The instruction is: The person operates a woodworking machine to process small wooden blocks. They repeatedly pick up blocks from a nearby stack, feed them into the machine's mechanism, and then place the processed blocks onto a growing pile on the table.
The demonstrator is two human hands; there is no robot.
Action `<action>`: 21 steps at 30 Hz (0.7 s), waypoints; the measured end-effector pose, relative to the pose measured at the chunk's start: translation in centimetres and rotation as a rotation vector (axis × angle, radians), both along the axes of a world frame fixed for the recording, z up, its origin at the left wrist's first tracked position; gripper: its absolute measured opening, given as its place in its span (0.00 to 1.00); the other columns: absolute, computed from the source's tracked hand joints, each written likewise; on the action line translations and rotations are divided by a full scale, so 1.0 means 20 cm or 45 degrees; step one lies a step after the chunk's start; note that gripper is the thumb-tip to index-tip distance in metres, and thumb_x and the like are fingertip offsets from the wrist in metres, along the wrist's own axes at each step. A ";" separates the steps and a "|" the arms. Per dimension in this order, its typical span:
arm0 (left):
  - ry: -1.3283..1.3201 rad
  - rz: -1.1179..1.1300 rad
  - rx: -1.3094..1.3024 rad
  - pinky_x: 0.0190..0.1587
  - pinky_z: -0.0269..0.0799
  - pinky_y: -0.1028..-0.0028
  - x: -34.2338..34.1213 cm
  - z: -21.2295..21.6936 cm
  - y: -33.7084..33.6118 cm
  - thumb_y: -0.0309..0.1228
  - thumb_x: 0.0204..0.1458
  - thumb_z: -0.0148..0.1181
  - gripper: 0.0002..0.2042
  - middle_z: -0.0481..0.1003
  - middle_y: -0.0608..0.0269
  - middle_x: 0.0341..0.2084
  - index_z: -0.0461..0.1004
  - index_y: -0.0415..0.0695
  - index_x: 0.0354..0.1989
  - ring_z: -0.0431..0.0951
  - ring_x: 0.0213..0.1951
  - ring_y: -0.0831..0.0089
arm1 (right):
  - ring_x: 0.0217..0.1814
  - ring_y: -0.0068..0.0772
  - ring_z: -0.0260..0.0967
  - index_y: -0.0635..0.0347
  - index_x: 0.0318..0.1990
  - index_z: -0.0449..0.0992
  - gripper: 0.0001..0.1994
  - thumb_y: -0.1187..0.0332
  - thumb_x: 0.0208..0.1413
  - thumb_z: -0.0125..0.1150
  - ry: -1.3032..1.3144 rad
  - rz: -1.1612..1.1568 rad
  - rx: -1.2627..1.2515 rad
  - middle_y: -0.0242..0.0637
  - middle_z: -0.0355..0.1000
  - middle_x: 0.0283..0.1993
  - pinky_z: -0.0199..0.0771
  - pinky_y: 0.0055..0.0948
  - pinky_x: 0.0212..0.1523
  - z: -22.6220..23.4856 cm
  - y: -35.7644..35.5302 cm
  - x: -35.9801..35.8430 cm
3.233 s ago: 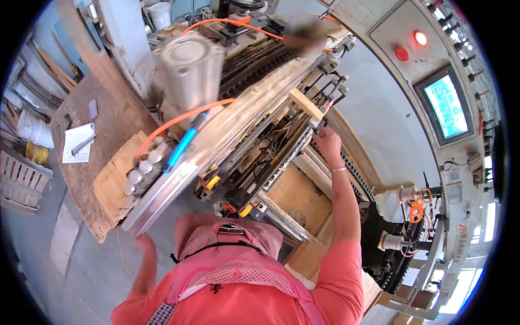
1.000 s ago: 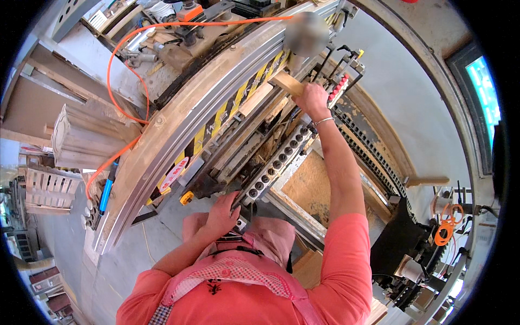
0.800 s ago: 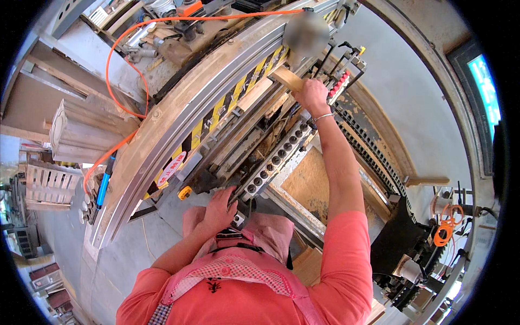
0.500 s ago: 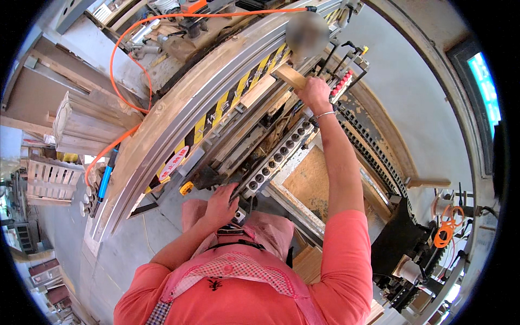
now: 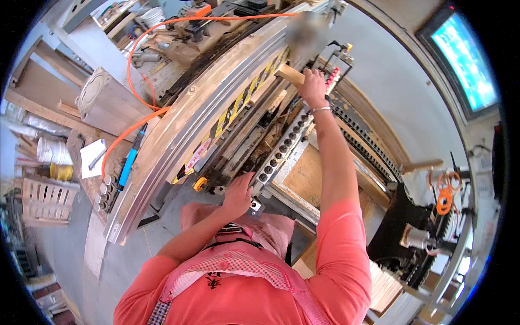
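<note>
With fingers bent over its near end, my right hand (image 5: 313, 88) grips a short pale wooden strip (image 5: 291, 74) at the far part of a long machine. Thumb and fingertips are partly hidden. My left hand (image 5: 237, 196) lies at the machine's near end, fingers stretched along the end of a metal bar (image 5: 281, 149) with a row of round black knobs. Nothing shows in that hand, though its palm is hidden. More wooden strips (image 5: 241, 149) lie lengthwise in the machine, left of the bar.
A long rail (image 5: 230, 116) with black-and-yellow striped tape curves along the left. An orange hose (image 5: 131, 57) crosses the bench behind it. At right are a toothed chain track (image 5: 368, 141), a lit screen (image 5: 466, 59) and a coiled orange hose (image 5: 445, 200). A yellow device (image 5: 200, 183) sits low left.
The view has turned, bringing more of the screen in. My left hand has shifted slightly up and right, its fingers straighter along the bar's end. My right hand keeps hold of the wooden strip.
</note>
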State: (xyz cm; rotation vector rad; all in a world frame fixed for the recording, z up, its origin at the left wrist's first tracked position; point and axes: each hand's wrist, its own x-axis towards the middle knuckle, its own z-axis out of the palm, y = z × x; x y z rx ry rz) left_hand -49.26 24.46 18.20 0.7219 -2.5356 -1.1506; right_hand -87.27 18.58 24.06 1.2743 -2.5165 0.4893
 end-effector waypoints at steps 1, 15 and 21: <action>0.040 -0.005 -0.019 0.51 0.62 0.59 0.00 -0.01 -0.01 0.21 0.45 0.52 0.24 0.68 0.45 0.46 0.60 0.38 0.54 0.67 0.48 0.48 | 0.48 0.47 0.65 0.59 0.41 0.74 0.18 0.63 0.42 0.64 0.003 -0.008 -0.207 0.46 0.70 0.42 0.65 0.36 0.51 0.03 0.05 0.10; -0.026 -0.207 0.280 0.63 0.48 0.67 -0.04 -0.18 -0.07 0.22 0.56 0.43 0.27 0.52 0.52 0.63 0.47 0.42 0.64 0.51 0.64 0.59 | 0.25 0.38 0.67 0.59 0.35 0.75 0.13 0.69 0.39 0.67 -0.580 -0.893 -0.389 0.39 0.68 0.24 0.68 0.33 0.27 -0.17 1.62 1.99; 0.004 -0.206 0.213 0.60 0.54 0.68 -0.03 -0.19 -0.09 0.20 0.51 0.49 0.28 0.58 0.47 0.59 0.51 0.40 0.62 0.59 0.60 0.56 | 0.26 0.36 0.69 0.59 0.35 0.76 0.14 0.63 0.40 0.67 -0.465 -1.449 -0.154 0.39 0.71 0.26 0.69 0.32 0.29 -0.39 2.09 2.59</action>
